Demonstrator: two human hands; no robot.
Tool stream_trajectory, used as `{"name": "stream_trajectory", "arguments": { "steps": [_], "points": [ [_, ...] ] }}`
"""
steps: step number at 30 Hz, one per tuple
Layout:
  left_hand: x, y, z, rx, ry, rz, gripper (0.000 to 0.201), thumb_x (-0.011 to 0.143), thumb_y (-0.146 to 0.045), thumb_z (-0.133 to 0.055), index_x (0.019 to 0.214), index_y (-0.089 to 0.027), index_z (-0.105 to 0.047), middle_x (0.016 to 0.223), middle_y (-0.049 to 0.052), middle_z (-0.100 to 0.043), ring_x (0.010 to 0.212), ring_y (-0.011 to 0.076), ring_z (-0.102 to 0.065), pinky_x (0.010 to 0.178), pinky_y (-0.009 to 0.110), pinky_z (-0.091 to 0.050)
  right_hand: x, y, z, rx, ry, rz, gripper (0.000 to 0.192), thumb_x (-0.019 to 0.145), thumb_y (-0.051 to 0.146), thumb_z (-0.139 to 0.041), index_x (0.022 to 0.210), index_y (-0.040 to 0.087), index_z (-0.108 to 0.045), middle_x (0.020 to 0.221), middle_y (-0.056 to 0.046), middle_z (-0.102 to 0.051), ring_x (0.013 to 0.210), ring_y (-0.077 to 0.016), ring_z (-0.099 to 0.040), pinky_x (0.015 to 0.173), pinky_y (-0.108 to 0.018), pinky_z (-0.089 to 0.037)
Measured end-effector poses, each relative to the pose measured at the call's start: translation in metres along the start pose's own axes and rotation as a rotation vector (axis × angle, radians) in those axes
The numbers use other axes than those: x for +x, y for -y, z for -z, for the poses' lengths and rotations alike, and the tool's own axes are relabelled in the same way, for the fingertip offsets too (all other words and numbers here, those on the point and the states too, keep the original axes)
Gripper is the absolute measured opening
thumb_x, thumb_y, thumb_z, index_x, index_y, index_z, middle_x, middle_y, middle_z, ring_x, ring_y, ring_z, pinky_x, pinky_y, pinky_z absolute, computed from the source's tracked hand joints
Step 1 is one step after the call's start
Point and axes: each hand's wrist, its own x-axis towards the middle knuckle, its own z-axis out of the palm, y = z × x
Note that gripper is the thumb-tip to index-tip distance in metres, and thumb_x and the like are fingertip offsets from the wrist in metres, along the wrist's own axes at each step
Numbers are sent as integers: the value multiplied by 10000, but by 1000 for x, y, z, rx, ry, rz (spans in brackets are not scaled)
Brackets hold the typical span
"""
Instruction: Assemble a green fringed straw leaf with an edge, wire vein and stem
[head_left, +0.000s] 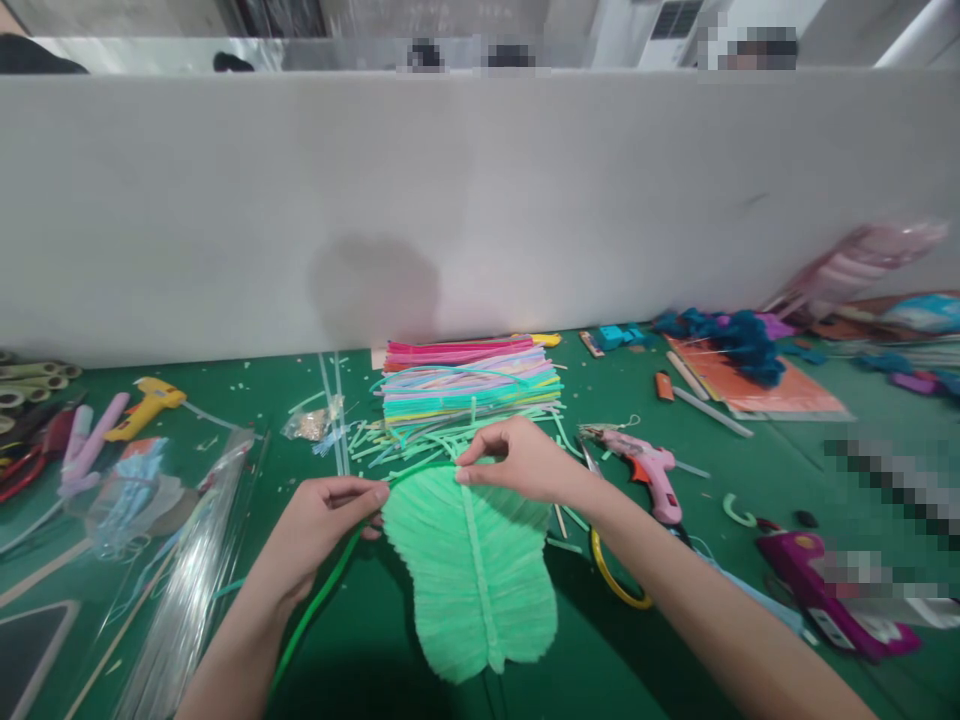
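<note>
A light-green leaf shape (442,570) made of fuzzy pipe cleaners, with a raised midrib down its middle, is in front of me above the green table. A darker green pipe cleaner (319,610) runs up from the lower left, through my left hand (330,520), and along the leaf's upper left edge. The left thumb and fingers pinch this strand at the leaf's left corner. At the top of the midrib, my right hand (514,460) pinches the strand's other end against the leaf edge. Its fingertips partly cover that spot.
Coloured pipe cleaners (465,385) lie stacked behind the leaf, with cut green pieces (420,445) before them. A pink glue gun (652,470) and yellow-handled scissors (611,575) are right; a yellow glue gun (150,405) and clear-wrapped stems (187,590) left. A white partition (480,200) rises behind.
</note>
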Motion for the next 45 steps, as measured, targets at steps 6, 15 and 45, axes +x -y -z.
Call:
{"name": "stream_trajectory", "arguments": {
  "steps": [6, 15, 45],
  "points": [
    [-1, 7, 2, -9, 47, 55, 325, 700, -430, -745, 884, -162, -757, 723, 44, -703, 709, 171, -633, 664, 280, -526, -1, -4, 1, 1, -6, 17, 225, 687, 364, -741, 755, 150, -728, 720, -35, -700, 622, -137, -579, 551, -241, -413],
    [-4, 17, 8, 101, 60, 27, 358, 716, -457, -725, 881, -140, -739, 649, 0, -592, 529, 83, -475, 474, 191, -379, 0, -5, 4, 32, -11, 13, 235, 661, 359, -755, 751, 144, -731, 693, -25, -696, 602, -131, -574, 549, -238, -403],
    [-24, 52, -37, 153, -209, -108, 518, 726, -500, -687, 1116, -174, -591, 745, 27, -735, 678, 188, -661, 651, 280, -524, 9, -21, 9, 97, -104, 19, 312, 625, 406, -787, 788, 147, -723, 799, -53, -731, 736, -175, -656, 676, -277, -487]
  ]
}}
